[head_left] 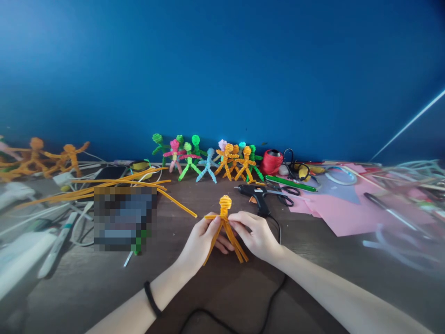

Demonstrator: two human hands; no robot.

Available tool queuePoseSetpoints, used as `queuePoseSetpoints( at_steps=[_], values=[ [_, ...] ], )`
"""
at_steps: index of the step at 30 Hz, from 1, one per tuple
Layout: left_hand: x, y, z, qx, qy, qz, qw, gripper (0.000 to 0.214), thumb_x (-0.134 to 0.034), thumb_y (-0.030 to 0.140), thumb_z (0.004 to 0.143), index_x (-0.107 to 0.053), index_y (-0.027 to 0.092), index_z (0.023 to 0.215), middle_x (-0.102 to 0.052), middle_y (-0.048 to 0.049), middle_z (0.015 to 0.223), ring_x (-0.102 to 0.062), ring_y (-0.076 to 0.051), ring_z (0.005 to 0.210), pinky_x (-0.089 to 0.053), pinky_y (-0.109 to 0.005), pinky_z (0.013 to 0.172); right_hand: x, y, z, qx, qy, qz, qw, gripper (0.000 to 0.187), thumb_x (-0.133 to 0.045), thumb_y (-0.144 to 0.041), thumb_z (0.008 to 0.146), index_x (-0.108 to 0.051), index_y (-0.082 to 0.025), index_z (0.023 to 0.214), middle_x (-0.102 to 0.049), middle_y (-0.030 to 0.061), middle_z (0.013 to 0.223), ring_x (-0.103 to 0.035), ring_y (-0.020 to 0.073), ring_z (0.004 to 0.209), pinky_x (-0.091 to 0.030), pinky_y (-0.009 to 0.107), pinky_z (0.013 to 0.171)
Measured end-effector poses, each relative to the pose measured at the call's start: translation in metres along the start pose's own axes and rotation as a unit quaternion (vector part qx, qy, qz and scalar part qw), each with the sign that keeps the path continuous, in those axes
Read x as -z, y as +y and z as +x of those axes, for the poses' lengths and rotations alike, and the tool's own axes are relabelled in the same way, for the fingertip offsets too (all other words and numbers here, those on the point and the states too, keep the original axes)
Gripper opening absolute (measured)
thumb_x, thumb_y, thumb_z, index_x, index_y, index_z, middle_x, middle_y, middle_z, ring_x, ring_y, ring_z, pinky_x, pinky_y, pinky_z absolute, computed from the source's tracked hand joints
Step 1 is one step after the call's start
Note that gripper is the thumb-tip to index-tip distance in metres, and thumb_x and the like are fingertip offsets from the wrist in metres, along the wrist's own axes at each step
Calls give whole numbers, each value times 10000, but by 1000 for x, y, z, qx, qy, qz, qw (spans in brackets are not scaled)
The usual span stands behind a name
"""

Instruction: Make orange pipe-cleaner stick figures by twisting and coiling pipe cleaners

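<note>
Both my hands hold an orange pipe-cleaner figure (225, 221) upright over the dark wooden table (222, 287). It has a coiled round head on top and loose strands hanging below. My left hand (200, 241) pinches its left side, where a short arm sticks out. On the right side, my right hand (255, 234) has its fingers closed on the body just under the head.
A row of finished pipe-cleaner figures (208, 160) in several colours stands along the blue wall. Loose orange pipe cleaners (114, 185) lie at left. A black glue gun (257, 192), scissors (287, 195), red thread spool (271, 161) and pink paper (347, 211) lie at right.
</note>
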State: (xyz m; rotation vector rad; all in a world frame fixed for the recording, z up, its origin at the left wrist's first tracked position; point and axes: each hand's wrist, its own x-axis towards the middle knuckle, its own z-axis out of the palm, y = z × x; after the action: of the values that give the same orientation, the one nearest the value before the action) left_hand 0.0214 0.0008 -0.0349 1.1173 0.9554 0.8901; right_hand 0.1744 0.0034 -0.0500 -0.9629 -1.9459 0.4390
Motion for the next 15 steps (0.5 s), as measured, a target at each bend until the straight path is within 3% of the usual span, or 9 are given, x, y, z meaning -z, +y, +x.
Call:
queuePoseSetpoints(
  at_steps=[9, 15],
  values=[
    [3, 1, 2, 1, -43, -25, 999, 270, -549, 401, 747, -452, 156, 801, -611, -5, 622, -619, -141, 493, -445, -191, 396, 0, 1, 0, 15, 3, 1, 1000, 173, -422, -177, 844, -592, -190, 875, -612, 27, 707, -573, 123, 647, -469, 230, 609],
    [5, 1, 5, 7, -56, -33, 998, 263, -559, 394, 745, -461, 152, 773, -609, -1, 629, -551, -83, 418, -388, -157, 354, 0, -1, 1, 22, -1, 7, 1000, 179, -429, -187, 847, -603, -195, 889, -593, 9, 629, -571, 119, 609, -479, 236, 615]
  ],
)
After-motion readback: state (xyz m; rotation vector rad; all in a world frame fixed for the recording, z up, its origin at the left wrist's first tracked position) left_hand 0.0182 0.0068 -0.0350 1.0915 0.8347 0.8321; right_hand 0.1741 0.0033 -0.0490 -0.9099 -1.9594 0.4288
